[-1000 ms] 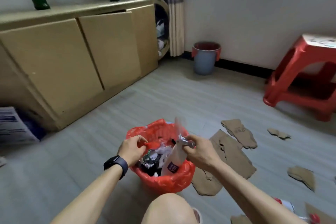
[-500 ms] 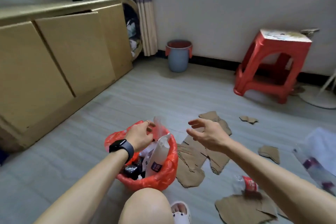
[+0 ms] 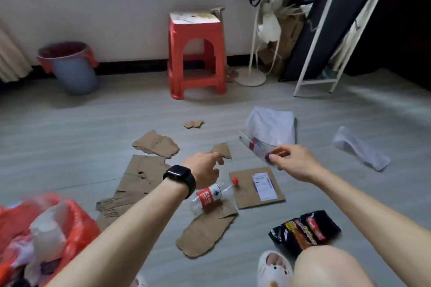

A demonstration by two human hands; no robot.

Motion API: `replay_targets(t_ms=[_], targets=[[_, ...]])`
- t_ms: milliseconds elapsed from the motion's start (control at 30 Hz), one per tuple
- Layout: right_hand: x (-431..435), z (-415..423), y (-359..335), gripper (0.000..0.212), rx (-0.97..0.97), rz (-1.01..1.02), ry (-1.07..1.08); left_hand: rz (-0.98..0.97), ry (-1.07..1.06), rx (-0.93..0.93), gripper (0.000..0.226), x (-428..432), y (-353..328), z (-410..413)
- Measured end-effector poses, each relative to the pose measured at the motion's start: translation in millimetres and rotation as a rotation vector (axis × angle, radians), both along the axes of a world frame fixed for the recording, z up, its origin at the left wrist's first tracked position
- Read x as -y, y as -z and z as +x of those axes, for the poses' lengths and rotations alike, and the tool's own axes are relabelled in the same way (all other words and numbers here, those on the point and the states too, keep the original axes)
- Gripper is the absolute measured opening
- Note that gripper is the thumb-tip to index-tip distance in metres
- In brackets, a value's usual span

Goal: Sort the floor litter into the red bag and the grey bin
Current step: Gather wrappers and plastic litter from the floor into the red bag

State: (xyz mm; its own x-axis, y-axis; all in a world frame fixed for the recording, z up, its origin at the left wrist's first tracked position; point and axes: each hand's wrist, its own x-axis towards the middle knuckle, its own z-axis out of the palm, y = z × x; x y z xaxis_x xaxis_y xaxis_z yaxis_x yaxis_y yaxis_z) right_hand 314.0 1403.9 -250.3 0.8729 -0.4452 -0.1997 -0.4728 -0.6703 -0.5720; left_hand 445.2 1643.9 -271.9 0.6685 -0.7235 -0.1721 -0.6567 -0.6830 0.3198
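Observation:
The red bag (image 3: 79, 219), stuffed with wrappers, stands at the bottom left. Far back on the left is the grey bin (image 3: 74, 72) with a red liner. My left hand (image 3: 205, 170), with a black watch on its wrist, hovers with relaxed fingers over torn cardboard pieces (image 3: 144, 175). A clear plastic bottle (image 3: 210, 196) with a red label lies just below that hand. My right hand (image 3: 293, 163) reaches forward and pinches the near end of a clear wrapper (image 3: 255, 145) with a red mark, lifted off the floor.
A red stool (image 3: 196, 53) stands against the far wall. A cardboard sheet with a shipping label (image 3: 256, 187), a black snack packet (image 3: 303, 230), a white plastic bag (image 3: 272, 123) and a crumpled white piece (image 3: 359, 149) lie on the floor. A white frame (image 3: 314, 53) leans at the right.
My view has swung right, away from the red bag. Both hands left the bag and reached out over the floor litter. My right hand has taken hold of the clear wrapper.

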Motion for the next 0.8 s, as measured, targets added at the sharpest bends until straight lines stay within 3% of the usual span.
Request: replay_targets(t_ms=[200, 433, 533, 667, 800], targets=[[55.3, -62.0, 107.9, 0.029, -0.164, 0.095, 0.202, 0.091, 0.102, -0.259, 0.036, 79.0, 122.0, -43.2], [58.1, -100.2, 260.9, 0.068, -0.537, 0.101, 0.188, 0.336, 0.002, -0.396, 0.052, 78.8, 252.5, -72.4], [51.4, -108.6, 302.8, 0.078, -0.624, 0.047, 0.218, 0.433, -0.024, -0.368, 0.058, 63.7, 277.4, -78.9], [45.8, -110.2, 325.1, 0.065, -0.563, -0.125, 0.250, 0.441, 0.009, -0.268, 0.058, 54.4, 285.4, -83.3], [37.7, -108.1, 326.4, 0.083, -0.520, -0.120, 0.371, 0.455, 0.035, -0.309, 0.055, 53.9, 286.3, -76.4]])
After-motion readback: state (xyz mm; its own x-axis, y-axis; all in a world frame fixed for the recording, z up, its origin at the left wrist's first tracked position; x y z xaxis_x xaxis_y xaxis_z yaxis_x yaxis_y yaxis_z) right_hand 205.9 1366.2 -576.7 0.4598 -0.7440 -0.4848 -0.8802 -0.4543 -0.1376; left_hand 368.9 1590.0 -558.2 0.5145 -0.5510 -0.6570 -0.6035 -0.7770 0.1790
